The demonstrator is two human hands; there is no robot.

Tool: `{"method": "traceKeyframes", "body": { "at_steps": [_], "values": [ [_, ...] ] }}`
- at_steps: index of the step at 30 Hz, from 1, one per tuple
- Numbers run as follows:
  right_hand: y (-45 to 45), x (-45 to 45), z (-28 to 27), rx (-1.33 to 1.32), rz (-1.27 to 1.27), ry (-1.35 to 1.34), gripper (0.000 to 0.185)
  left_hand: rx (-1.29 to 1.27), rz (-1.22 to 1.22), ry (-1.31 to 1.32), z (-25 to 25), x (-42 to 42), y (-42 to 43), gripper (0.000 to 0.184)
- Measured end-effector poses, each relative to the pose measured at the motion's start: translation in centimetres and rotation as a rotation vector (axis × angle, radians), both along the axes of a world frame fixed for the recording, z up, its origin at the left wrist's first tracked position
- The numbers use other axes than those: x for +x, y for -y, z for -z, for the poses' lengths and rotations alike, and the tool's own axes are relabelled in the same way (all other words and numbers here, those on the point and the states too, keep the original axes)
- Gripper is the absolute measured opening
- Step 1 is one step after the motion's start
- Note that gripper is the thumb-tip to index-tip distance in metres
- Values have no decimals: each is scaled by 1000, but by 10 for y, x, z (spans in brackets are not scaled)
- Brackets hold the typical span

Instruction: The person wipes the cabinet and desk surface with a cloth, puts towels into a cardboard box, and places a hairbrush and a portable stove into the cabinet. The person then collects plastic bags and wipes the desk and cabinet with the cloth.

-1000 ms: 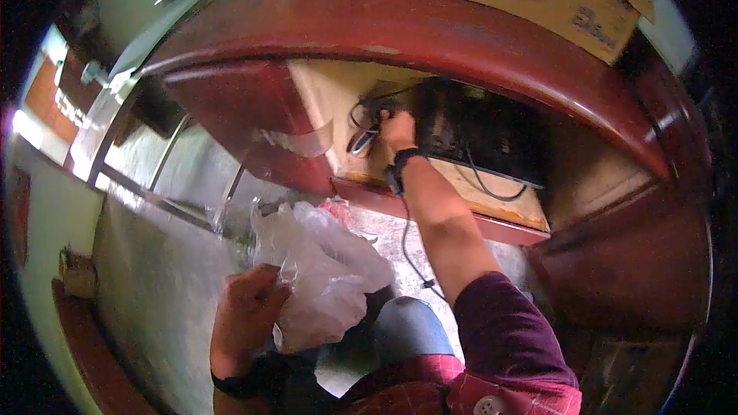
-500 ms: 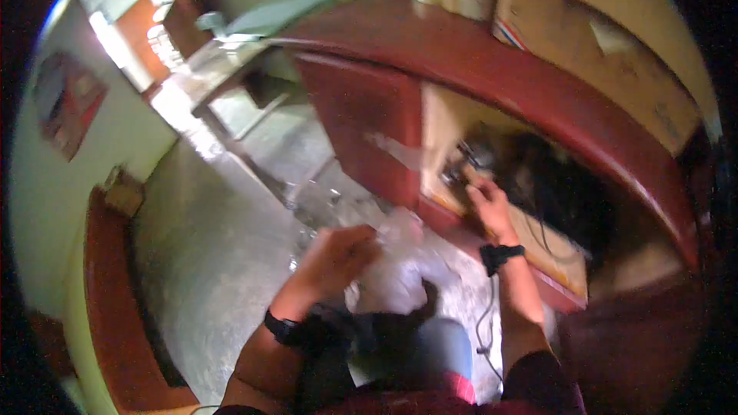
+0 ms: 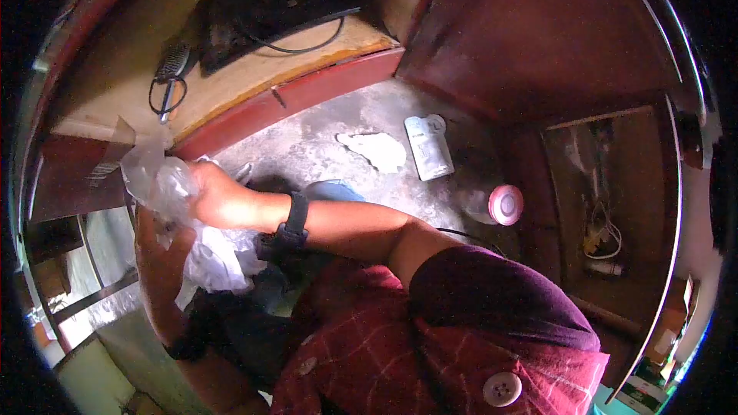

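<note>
Both of my hands are on a thin clear plastic bag [image 3: 160, 178] at the left, in front of the cabinet's lower edge. My right hand [image 3: 219, 197] is closed on the gathered plastic. My left hand [image 3: 163, 250], below it, has its fingers bent against the same bag; its fingertips are partly hidden by the plastic. A white plastic bag [image 3: 223, 261] hangs beneath the hands, near my lap. Whatever the clear bag contains, I cannot make out.
A black device [image 3: 280, 11] with a cable and a brush-like object [image 3: 174, 65] lie on the cabinet shelf [image 3: 346, 40]. On the floor are a white packet [image 3: 429, 147], a scrap of white plastic [image 3: 375, 151] and a pink-lidded jar [image 3: 505, 205]. A compartment [image 3: 615, 261] at right holds cables.
The view has swung right and down. My right hand has left the metallic item on the cabinet shelf and come across to the plastic bag beside my left hand.
</note>
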State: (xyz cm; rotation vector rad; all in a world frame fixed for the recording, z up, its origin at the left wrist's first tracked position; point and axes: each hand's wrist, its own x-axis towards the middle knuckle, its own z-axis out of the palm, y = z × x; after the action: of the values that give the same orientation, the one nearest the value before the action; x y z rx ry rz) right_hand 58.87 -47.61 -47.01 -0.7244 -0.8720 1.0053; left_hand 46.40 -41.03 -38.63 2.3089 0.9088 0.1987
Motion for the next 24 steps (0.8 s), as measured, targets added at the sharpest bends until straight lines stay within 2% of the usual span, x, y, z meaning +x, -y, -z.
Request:
{"method": "traceKeyframes", "body": {
  "at_steps": [1, 2, 3, 5, 6, 7, 8, 10, 11, 12, 13, 14, 15, 16, 17, 18, 20, 21, 23, 24],
  "values": [
    [14, 6, -11, 20, 35, -277, 35, -5, 9, -1, 12, 1, -1, 70],
    [22, 11, -17, 60, -16, -320, 30, 103, 78, 23, 23, 2, -7, 71],
    [28, 14, -13, 51, -17, -330, 30, 212, 141, 41, 29, 5, -9, 72],
    [30, 24, -8, 29, -187, -350, 26, 212, 153, 102, 18, 27, 1, 66],
    [35, 34, 5, -89, -310, -348, 29, 175, 129, 158, 25, 31, -5, 60],
    [49, 43, 4, -6, -258, -315, 32, 138, 103, 210, 33, 33, -9, 54],
    [58, 58, 21, 22, -253, -129, 37, -9, -3, 238, 39, 33, -4, 42],
    [95, 96, 33, -155, -176, 21, 44, 170, 26, 264, 54, 26, -22, 35],
    [107, 118, 60, -275, 19, 254, 46, 200, -34, 338, 58, 24, -33, 33],
    [132, 136, 86, -498, 213, 251, 50, 315, -109, 273, 58, 22, -44, 33],
    [153, 164, 134, -784, 305, 284, 52, 422, -188, 203, 58, 19, -55, 34],
    [175, 184, 217, -962, 472, 152, 55, 167, -220, 300, 42, 22, -49, 36],
    [210, 205, 271, -1116, 480, 485, 67, 177, -343, 223, 46, 17, -50, 36],
    [237, 205, 285, -1123, 562, 735, 82, 101, -327, 333, 42, 18, -45, 34],
    [265, 214, 355, -1206, 597, 1014, 96, 106, -313, 349, 54, 10, -55, 32],
    [273, 198, 331, -1466, 429, 895, 102, 33, -358, 391, 45, 13, -41, 27],
    [276, 180, 336, -1604, 400, 981, 108, -41, -403, 439, 43, 15, -41, 22],
    [264, 166, 325, -1748, 383, 1150, 89, 293, -263, 297, 54, 3, -54, 19],
    [269, 165, 379, -1363, 390, 1248, 60, 329, -244, 224, 59, -4, -59, 24],
    [263, 166, 390, -1339, 386, 1177, 39, 319, -237, 197, 61, -5, -63, 27]
  ]
}}
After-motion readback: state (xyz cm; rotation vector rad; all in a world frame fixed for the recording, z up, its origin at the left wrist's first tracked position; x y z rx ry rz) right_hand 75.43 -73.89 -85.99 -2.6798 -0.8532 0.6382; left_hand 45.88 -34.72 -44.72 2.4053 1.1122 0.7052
